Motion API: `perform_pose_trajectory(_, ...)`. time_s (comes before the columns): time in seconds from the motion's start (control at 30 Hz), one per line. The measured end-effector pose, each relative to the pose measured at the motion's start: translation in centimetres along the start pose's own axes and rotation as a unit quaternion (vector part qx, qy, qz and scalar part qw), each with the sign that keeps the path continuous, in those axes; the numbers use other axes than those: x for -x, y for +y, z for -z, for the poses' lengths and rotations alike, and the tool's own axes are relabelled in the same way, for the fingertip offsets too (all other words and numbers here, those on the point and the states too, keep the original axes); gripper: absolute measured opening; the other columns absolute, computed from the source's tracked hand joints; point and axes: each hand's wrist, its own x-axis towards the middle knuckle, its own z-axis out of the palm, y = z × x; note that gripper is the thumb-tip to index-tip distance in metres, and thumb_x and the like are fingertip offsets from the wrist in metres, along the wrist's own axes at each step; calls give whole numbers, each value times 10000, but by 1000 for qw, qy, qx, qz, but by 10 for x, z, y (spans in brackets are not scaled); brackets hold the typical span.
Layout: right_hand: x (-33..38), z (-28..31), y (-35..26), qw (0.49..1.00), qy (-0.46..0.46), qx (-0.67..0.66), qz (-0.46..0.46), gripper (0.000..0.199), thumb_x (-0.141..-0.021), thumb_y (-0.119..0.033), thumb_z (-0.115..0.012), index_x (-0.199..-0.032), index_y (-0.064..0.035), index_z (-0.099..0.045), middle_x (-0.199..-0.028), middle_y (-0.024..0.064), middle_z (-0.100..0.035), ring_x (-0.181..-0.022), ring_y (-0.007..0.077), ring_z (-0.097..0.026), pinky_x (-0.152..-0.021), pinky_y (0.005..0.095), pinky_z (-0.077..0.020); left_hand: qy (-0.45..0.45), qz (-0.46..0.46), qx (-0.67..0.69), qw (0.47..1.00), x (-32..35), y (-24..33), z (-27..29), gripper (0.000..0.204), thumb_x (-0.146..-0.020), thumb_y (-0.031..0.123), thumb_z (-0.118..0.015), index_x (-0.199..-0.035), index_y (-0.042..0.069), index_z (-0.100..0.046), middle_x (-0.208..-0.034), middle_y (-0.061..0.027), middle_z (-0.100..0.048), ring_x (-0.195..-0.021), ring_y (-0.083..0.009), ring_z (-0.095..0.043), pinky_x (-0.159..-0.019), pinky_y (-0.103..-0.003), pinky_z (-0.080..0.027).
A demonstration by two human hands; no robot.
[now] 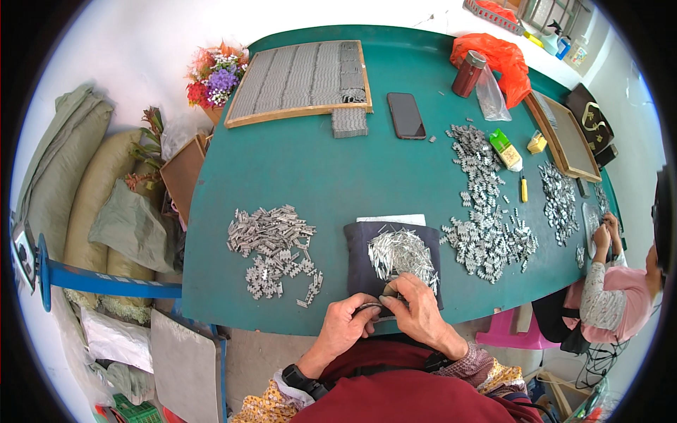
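At the near edge of the green table, my left hand and my right hand come together, fingers closed in a pinch. Between them is a short dark-grey strip of metal links, mostly covered by the fingers. Just beyond the hands, a heap of thin silvery pins lies on a dark cloth. To the left is a pile of grey metal link pieces. A larger spread of similar pieces lies to the right.
A wood-framed tray of linked metal strips lies at the far left. Near it are a phone and a dark red flask. A yellow-handled tool lies right. Another person works at the right edge. A blue metal bar stands left.
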Motion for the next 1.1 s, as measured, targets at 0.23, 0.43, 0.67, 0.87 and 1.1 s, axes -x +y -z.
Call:
perform_pose_trajectory(0.23, 5, -1, -2, 985, 7, 122, 118, 134, -766, -20, -666, -882, -14, -600, -854, 118, -583, -776, 305, -544, -715, 396, -418, -7, -4, -33, 999, -1, -6, 0, 112, -941, 20, -587, -998, -35, -667, -745, -51, -666, -591, -82, -609, -496, -227, -500)
perform_pose_trajectory(0.43, 25, 6, 1, 954, -22, 211, 210, 405, -689, -8, -638, -1094, 6, -627, -987, 74, -582, -806, 240, -535, -740, 379, -402, -19, 37, 20, 999, 0, -1, 0, 106, -937, 59, -607, -986, -11, -671, -725, -49, -662, -570, -84, -610, -474, -224, -492)
perform_pose_trajectory(0.67, -3, 16, 14, 973, 34, 195, 121, 319, -718, 17, -642, -1027, -57, -665, -937, 89, -579, -849, 272, -528, -750, 395, -392, -35, 64, 64, 995, 5, 2, 4, 117, -949, 84, -605, -979, -10, -668, -763, -60, -655, -582, -90, -615, -474, -218, -496)
perform_pose_trajectory(0.87, -16, 6, 14, 948, -27, 284, 141, 340, -712, -29, -602, -1045, -45, -667, -1019, 97, -560, -932, 273, -501, -794, 396, -376, -19, 61, 91, 994, 11, -9, 8, 129, -951, 90, -608, -993, -22, -655, -766, -66, -657, -583, -96, -618, -468, -218, -496)
perform_pose_trajectory(1.1, 1, 10, 16, 968, -34, 194, 155, 244, -722, -24, -648, -961, -54, -681, -951, 67, -592, -900, 258, -528, -789, 393, -392, -7, 54, 115, 992, 14, -16, 15, 116, -946, 83, -616, -988, -17, -658, -763, -67, -664, -577, -97, -621, -467, -219, -503)
